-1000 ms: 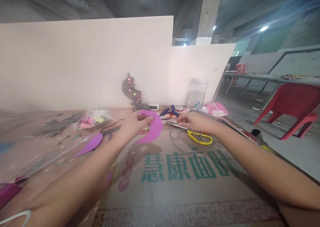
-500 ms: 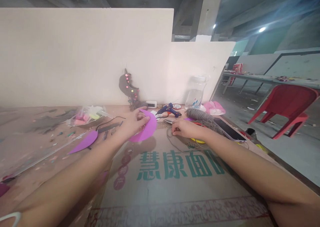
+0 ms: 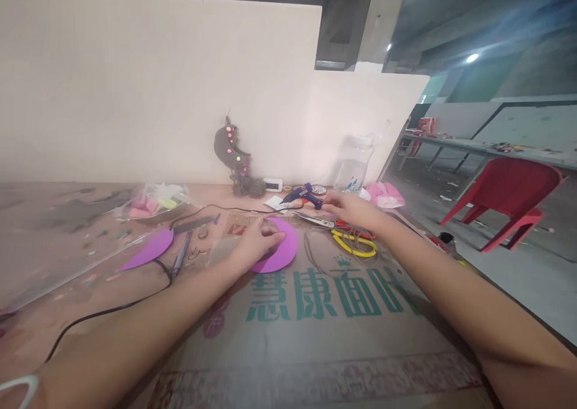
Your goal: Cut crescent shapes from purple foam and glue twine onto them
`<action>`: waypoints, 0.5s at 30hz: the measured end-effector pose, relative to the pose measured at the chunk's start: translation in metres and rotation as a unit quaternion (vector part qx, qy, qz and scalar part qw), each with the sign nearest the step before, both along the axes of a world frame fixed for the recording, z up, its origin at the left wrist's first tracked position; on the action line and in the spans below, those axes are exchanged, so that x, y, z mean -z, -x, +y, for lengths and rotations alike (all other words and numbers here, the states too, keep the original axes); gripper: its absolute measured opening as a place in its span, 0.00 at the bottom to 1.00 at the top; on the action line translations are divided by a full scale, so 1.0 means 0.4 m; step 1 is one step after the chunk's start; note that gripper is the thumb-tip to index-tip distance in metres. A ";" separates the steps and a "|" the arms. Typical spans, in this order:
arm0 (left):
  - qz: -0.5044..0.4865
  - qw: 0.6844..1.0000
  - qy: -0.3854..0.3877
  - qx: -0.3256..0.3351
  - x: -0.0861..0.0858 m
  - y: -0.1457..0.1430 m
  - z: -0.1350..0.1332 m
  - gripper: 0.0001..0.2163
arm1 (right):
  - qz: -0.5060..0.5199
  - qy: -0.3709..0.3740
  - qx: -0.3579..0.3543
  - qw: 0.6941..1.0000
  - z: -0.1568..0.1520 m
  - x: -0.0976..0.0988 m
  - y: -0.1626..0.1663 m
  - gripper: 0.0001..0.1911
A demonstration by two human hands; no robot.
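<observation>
My left hand (image 3: 258, 242) lies with bent fingers on a purple foam crescent (image 3: 285, 251), pinning it flat on the cardboard sheet (image 3: 315, 331). My right hand (image 3: 350, 208) reaches out to the far side of the table, fingers stretched towards a blue glue gun (image 3: 301, 195), and holds nothing that I can see. Just under that hand lie scissors with red handles (image 3: 321, 220) and a yellow-handled pair (image 3: 356, 245).
A second purple foam piece (image 3: 148, 250), a dark pen-like tool on a black cable (image 3: 181, 257) and a bag of coloured bits (image 3: 155, 203) lie to the left. At the white back board stand a dark dotted crescent (image 3: 231, 149) and a clear bottle (image 3: 354, 165). A red chair (image 3: 509, 193) stands to the right.
My left hand has lowered the purple crescent from the air onto the cardboard. My right hand has moved from the thread near the yellow scissors up towards the glue gun.
</observation>
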State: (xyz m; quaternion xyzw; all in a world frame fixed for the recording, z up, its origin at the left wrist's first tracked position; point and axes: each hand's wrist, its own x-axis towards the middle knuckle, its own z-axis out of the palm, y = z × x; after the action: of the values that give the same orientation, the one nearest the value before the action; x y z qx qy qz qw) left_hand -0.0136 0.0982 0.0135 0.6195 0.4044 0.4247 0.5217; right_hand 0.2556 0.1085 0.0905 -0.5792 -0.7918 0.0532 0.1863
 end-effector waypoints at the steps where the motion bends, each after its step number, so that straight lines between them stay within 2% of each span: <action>1: -0.004 1.000 0.005 0.000 0.003 0.000 0.002 0.26 | 0.020 -0.009 0.030 0.999 0.018 0.008 -0.006 0.14; 4: -0.005 1.000 0.012 0.005 0.007 0.000 0.003 0.21 | 0.050 -0.015 0.075 0.996 0.083 0.030 -0.011 0.20; 7: 0.003 1.000 0.009 0.009 0.008 0.000 0.000 0.20 | 0.054 0.001 0.071 0.996 0.149 0.047 0.004 0.25; 11: 0.020 1.000 -0.003 0.009 0.012 -0.004 0.002 0.20 | 0.072 0.023 0.053 0.996 0.215 0.077 0.033 0.20; 15: 0.035 0.999 -0.009 0.014 0.017 -0.011 0.005 0.19 | 0.077 0.016 0.079 0.994 0.249 0.124 0.048 0.20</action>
State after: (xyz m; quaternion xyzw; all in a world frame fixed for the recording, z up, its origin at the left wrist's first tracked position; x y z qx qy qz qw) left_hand -0.0092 0.1003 0.0068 0.6446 0.4096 0.3992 0.5073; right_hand 0.2363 0.2082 0.0411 -0.6371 -0.7260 0.0950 0.2409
